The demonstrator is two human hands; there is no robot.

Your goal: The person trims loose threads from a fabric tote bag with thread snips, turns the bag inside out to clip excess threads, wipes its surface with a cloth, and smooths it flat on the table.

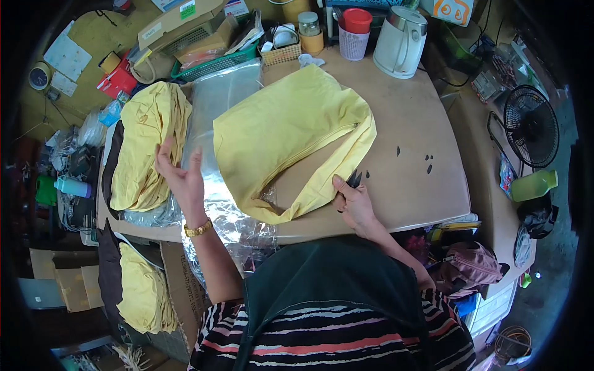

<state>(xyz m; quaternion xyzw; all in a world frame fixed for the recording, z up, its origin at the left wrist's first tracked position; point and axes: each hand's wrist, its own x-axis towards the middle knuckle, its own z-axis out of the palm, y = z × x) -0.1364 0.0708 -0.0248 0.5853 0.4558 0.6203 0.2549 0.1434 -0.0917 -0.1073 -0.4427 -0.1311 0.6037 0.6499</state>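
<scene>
Right hand (357,204) pinches the strap (315,191) of the yellow fabric bag (278,117), left hand (184,180) being spread and empty, so one-sided pulling could crease it

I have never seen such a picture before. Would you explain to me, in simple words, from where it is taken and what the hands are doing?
No machine here: a person works with two bare hands. The single picture comes from a camera worn on the head, looking forward and down. The right hand grips the edge of a yellow cloth piece. The left hand is open, seemingly holding nothing. On the brown table also lie a yellow cloth stack, clear plastic and small black pieces; a white kettle stands farther back.
</scene>
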